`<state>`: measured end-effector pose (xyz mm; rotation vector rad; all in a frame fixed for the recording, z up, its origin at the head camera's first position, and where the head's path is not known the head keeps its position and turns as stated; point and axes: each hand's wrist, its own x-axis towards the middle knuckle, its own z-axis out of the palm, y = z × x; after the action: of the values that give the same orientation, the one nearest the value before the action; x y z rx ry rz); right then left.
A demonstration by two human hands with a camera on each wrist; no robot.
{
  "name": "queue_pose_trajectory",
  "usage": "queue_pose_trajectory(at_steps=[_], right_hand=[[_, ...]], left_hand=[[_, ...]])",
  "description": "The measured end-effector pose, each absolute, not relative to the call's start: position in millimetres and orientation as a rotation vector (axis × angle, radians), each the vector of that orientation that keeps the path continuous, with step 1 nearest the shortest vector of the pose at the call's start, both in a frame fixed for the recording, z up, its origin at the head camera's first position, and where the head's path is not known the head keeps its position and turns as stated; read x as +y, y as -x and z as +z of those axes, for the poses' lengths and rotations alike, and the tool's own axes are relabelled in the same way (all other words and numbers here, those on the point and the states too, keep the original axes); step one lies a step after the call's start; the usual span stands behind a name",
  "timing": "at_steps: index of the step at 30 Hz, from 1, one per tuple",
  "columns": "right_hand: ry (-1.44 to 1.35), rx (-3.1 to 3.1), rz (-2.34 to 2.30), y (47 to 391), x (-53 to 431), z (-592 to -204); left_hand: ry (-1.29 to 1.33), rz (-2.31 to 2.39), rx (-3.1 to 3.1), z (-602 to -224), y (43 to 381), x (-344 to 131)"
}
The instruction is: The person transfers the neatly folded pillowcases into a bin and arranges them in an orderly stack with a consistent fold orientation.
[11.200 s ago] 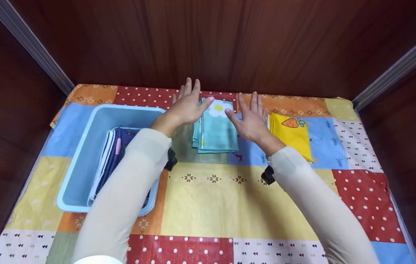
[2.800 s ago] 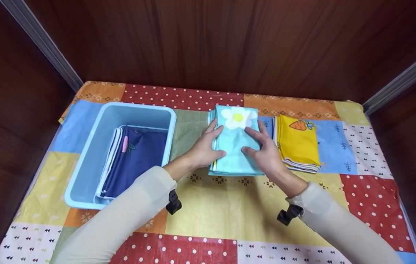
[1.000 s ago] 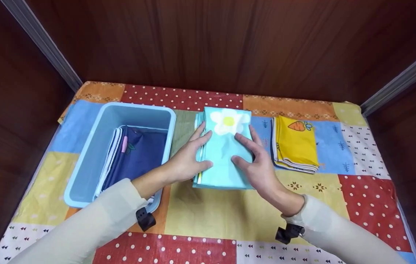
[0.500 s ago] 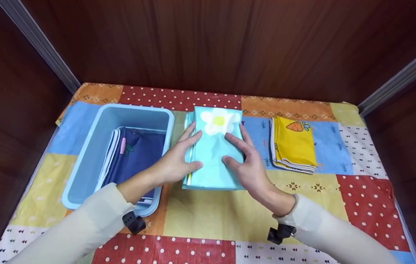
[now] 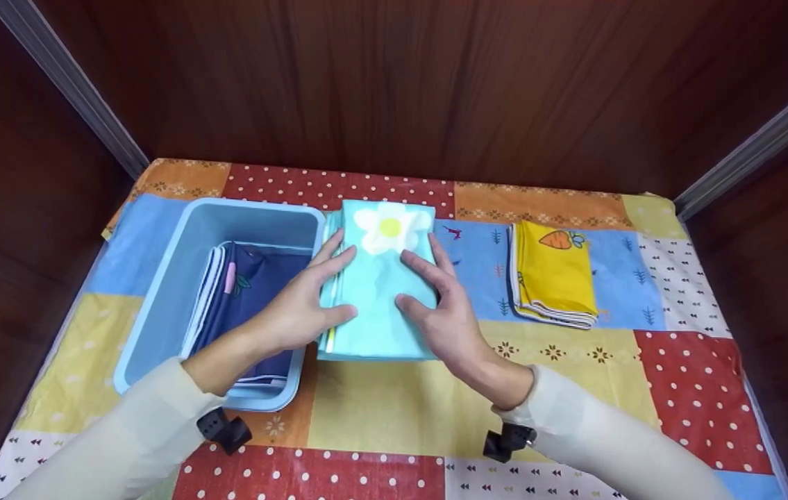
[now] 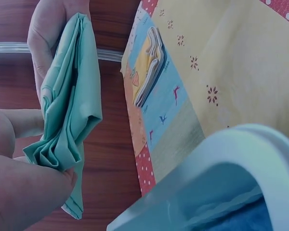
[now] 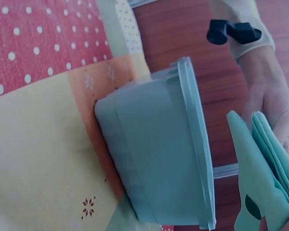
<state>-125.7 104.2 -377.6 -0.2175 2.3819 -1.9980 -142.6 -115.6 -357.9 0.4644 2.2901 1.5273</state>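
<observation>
A folded teal cloth with a white flower is held up between both hands, right of the light-blue bin. My left hand grips its left edge, thumb on the top face; the left wrist view shows thumb and fingers pinching the stacked folds of the cloth. On the opposite edge, my right hand grips with thumb and index finger on top. In the right wrist view the cloth hangs at bin-rim height, off the tabletop. Inside the bin lies a folded navy cloth beside white-edged layers.
A folded yellow cloth with a carrot print lies on the right of the patchwork tablecloth. Brown wood-grain panels stand behind and at both sides. The bin's right rim is close to the left hand.
Both hands have lifted the teal cloth from its place at the back middle, brought it nearer and carried it left, up to the bin's right rim. Bin and yellow cloth have stayed put.
</observation>
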Motion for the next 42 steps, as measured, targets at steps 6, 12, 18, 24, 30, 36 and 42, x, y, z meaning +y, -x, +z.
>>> queue_pose_trajectory(at_steps=[6,12,18,24,30,36,42], right_hand=[[0.25,2.385,-2.002,126.4,94.6,-376.5],[0.256,2.394,-1.992,127.5,84.4,-374.3],[0.252,2.358,-2.011,128.7,76.2,-375.2],[0.265,2.343,-2.023,130.1,69.0,-376.4],[0.279,2.337,-2.039,130.2,60.7,-377.5],[0.301,2.341,-2.03,130.6,56.2,-378.6],[0.307,2.332,-2.026,127.9,52.9,-379.7]], left_hand=[[-0.45,1.531,2.291,-355.6,140.3,-126.5],[-0.445,1.546,2.292,-354.1,137.6,-137.1],[-0.432,1.544,2.283,-355.2,136.8,-145.6],[-0.42,1.539,2.3,-356.4,138.1,-152.0],[-0.425,1.522,2.312,-352.5,136.2,-161.0],[-0.425,1.544,2.301,-351.2,135.1,-165.0],[-0.432,1.531,2.29,-353.3,133.6,-169.7]])
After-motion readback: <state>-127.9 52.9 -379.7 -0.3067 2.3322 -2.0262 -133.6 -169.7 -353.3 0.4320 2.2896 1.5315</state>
